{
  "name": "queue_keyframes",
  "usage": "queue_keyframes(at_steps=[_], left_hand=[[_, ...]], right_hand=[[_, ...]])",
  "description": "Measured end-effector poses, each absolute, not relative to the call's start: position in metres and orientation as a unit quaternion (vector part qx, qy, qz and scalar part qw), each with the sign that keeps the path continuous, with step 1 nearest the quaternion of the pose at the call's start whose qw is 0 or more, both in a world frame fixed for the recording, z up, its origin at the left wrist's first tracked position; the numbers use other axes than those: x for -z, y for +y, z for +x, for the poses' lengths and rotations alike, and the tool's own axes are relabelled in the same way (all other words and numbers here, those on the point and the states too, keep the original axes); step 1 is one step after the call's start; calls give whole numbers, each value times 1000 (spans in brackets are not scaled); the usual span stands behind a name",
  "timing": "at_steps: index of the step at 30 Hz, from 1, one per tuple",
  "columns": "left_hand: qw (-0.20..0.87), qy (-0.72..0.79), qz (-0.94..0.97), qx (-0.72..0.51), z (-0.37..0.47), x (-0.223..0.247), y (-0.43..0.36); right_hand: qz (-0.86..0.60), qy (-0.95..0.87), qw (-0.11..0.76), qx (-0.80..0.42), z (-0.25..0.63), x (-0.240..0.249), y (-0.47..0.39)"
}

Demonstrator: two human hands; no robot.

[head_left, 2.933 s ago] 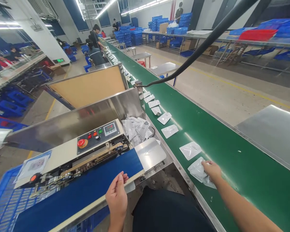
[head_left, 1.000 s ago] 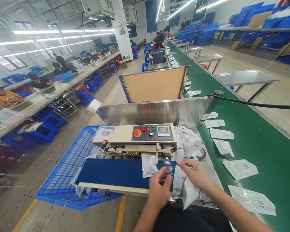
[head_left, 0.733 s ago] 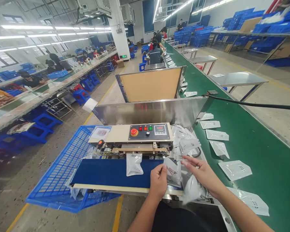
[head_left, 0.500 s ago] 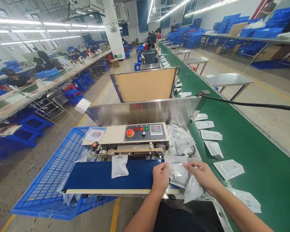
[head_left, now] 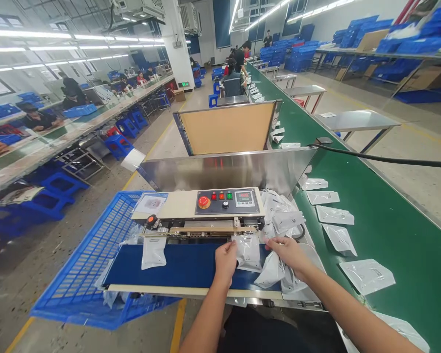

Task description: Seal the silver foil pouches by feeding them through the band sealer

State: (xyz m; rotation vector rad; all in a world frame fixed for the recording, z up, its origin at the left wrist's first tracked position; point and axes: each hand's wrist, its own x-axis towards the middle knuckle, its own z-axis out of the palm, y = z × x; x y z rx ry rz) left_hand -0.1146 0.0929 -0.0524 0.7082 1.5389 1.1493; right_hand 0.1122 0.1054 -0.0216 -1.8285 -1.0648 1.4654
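My left hand (head_left: 226, 262) pinches the left edge of a white pouch (head_left: 248, 254), whose top lies at the sealing slot of a band sealer (head_left: 183, 211). My right hand (head_left: 288, 254) is just right of that pouch, fingers closed; whether anything is between the fingertips is hidden. Below it lie loose white pouches (head_left: 271, 270) at the right end of the blue conveyor belt (head_left: 191, 269). Farther left, another white pouch (head_left: 154, 253) hangs from the sealer's slot, its body over the belt.
A blue plastic basket (head_left: 73, 274) stands at the sealer's left end. More pouches (head_left: 286, 220) are heaped behind my right hand. On the right, a green conveyor (head_left: 382, 211) carries a row of pouches. A metal panel (head_left: 224, 171) rises behind the sealer. People sit at far benches.
The pouch in my left hand has moved left to the sealer's slot. My right hand has drawn apart from its right edge. The other pouch has travelled left along the sealer.
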Motion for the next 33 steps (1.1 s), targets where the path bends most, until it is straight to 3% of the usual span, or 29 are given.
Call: queue_keyframes(at_steps=[5, 11, 15, 20, 23, 28, 33], left_hand=[[329, 693, 380, -517, -136, 24, 50], [523, 539, 528, -397, -80, 4, 37], [540, 535, 467, -451, -67, 11, 52], [556, 503, 472, -464, -60, 19, 53], [520, 551, 461, -462, -46, 32, 54], [548, 622, 308, -468, -28, 63, 78], [556, 621, 270, -483, -43, 72, 95]], right_hand=[[-697, -411, 300, -505, 111, 0, 92], [-658, -452, 333, -502, 101, -22, 99], [-652, -353, 404, -536, 129, -25, 96], [-607, -431, 329, -582, 149, -13, 64], [-628, -431, 331, -557, 150, 0, 57], [-698, -343, 316, -544, 157, 26, 86], [-688, -366, 265, -568, 134, 35, 123]])
